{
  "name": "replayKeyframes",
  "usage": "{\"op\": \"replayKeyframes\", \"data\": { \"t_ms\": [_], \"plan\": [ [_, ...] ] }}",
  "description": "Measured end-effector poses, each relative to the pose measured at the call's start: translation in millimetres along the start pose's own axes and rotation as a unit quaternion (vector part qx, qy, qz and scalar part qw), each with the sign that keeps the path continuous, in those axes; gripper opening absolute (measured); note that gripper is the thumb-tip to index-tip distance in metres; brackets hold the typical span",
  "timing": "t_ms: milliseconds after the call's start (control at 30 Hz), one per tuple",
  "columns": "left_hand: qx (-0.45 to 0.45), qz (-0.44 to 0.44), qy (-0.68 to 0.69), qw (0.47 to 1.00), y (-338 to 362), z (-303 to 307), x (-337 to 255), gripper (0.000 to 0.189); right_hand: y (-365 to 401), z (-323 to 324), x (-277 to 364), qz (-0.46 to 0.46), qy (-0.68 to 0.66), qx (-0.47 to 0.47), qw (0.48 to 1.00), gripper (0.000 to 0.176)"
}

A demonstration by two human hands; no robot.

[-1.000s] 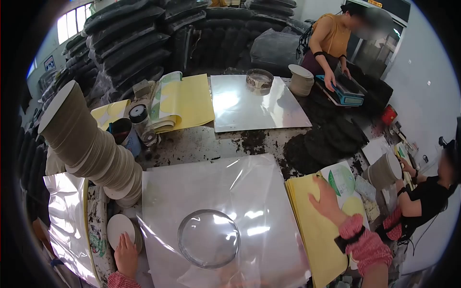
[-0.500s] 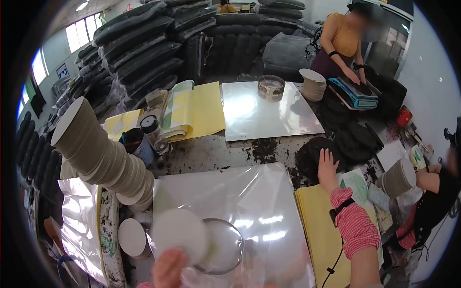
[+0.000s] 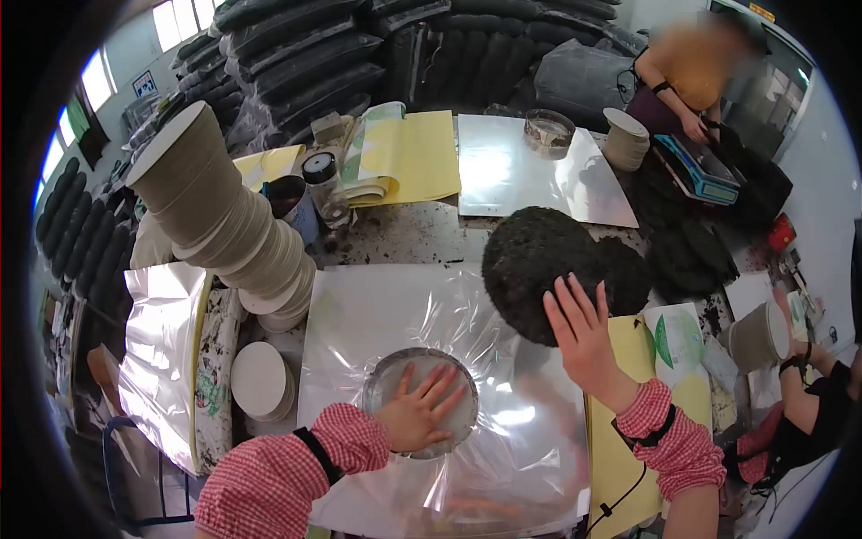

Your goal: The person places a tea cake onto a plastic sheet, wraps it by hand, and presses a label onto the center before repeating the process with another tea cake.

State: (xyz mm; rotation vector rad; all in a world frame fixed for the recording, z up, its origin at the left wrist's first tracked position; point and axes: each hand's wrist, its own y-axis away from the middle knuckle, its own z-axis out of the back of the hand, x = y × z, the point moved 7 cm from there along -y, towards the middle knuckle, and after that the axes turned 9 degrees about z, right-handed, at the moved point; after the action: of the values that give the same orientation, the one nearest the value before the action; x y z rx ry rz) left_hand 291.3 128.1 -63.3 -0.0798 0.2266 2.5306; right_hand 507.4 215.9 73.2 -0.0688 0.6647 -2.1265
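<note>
On the clear glossy film [image 3: 359,310], one round see-through ring [image 3: 420,350] is surrounding one pale round disc [image 3: 461,424]; the left hand [image 3: 418,409] is pressing there, fingers spread, hiding much of the disc. The right hand [image 3: 585,337], fingers extended, is touching one dark, crumbly round cake [image 3: 530,260] near the film's far right corner; its thumb's grip cannot be told. The cake is partly blocking more dark cakes [image 3: 687,260], too overlapped to count. Four stacks of pale discs [image 3: 224,198] are standing around, and a second ring [image 3: 549,135] is resting on a silvery sheet [image 3: 503,189]. Two people [image 3: 691,72] are working nearby.
</note>
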Motion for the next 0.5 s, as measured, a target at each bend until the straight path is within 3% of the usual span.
{"op": "replayKeyframes", "data": {
  "t_ms": [167,233,267,300,400,500],
  "plan": [
    [0.064,0.024,0.003,0.998,-9,20,2,0.074,-19,33,77,0.110,-0.059,-0.028,0.992,0.051],
    [-0.129,-0.106,0.218,0.962,-3,62,-5,0.064,-21,40,107,0.129,-0.110,-0.021,0.985,0.044],
    [-0.139,-0.098,0.054,0.984,10,56,3,0.065,-16,35,122,0.132,-0.117,-0.014,0.984,0.044],
    [-0.145,-0.099,0.047,0.983,15,55,8,0.065,-10,30,136,0.135,-0.121,-0.010,0.983,0.045],
    [-0.223,0.033,0.235,0.946,35,93,41,0.071,6,9,172,0.130,-0.157,0.030,0.978,0.047],
    [-0.273,0.177,0.436,0.839,75,100,55,0.079,0,-8,199,0.145,-0.170,0.059,0.973,0.052]
  ]
}}
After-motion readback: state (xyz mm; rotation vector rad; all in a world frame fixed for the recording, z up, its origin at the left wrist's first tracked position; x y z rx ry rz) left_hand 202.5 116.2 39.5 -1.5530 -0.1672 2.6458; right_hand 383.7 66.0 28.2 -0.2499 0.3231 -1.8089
